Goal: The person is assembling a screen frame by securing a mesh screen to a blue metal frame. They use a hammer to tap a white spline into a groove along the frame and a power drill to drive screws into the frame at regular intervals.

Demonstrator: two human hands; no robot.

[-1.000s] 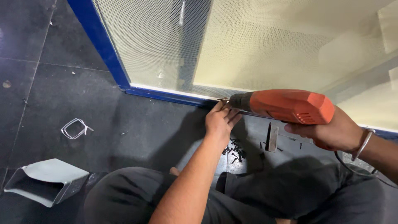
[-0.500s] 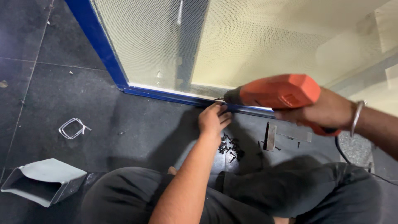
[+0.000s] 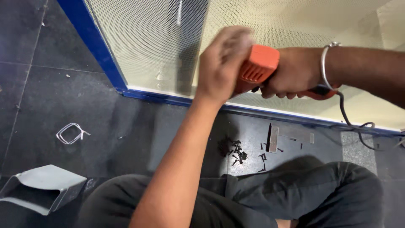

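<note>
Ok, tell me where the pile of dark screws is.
Head view: the screws lie on the dark floor, centre-right, left of the small metal bar.

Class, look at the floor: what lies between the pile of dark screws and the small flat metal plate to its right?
In the head view, a short metal bar and a few stray screws lie between the pile of dark screws and the flat metal plate, on the dark floor.

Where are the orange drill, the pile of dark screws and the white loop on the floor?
orange drill (image 3: 258, 67): head view, on its vented body.
dark screws (image 3: 234, 151): head view, middle of the pile.
white loop (image 3: 71, 132): head view, on its band.
</note>
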